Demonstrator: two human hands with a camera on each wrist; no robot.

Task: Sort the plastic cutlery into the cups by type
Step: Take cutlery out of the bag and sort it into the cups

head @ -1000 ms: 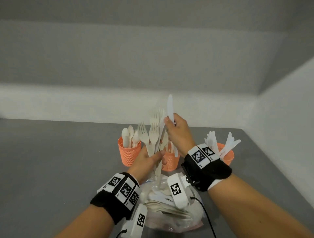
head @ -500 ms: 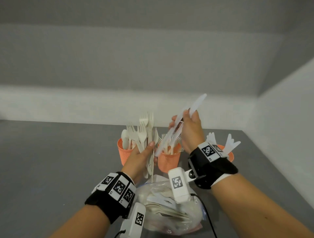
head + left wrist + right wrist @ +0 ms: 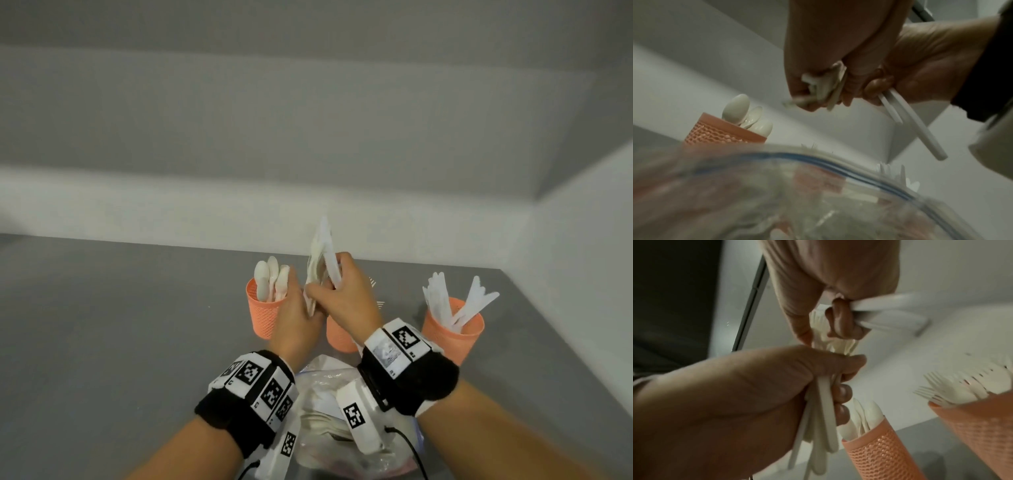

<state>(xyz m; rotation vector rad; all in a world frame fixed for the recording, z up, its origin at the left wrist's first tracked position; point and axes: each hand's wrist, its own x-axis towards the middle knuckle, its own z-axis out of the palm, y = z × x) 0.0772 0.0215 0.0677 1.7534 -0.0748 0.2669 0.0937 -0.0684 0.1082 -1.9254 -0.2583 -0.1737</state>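
Nearest, a clear bag point(image 3: 322, 383) is lying at the bench's near edge between the two forearms, with unsorted cutlery showing through it, so part of the job is waiting.

Just beyond the bag, both hands are meeting above the middle cup. The left hand point(image 3: 298, 322) is gripping a bundle point(image 3: 317, 270) of pale cutlery by the handles, fingers curled round it; the handles are hanging below the fist in the right wrist view. The right hand point(image 3: 346, 298) is pinching white knives point(image 3: 330, 263), whose handles are sticking out past its fingers in the left wrist view. The right thumb and fingertips are also closing on the top of the bundle, apparently pulling another piece free.

Behind the hands, three orange cups are standing in a row toward the bench's far edge. The left cup point(image 3: 262, 311) is holding spoons point(image 3: 270, 277). The middle cup point(image 3: 339, 337) is mostly hidden in the head view; the right wrist view is showing forks point(image 3: 953, 391) in it. The right cup point(image 3: 452, 329), nearest the bench's right edge, is holding knives.

Judging by this, sorting is well under way: every cup is holding its type, while the bundle, the pinched knives and the bag's contents are remaining.
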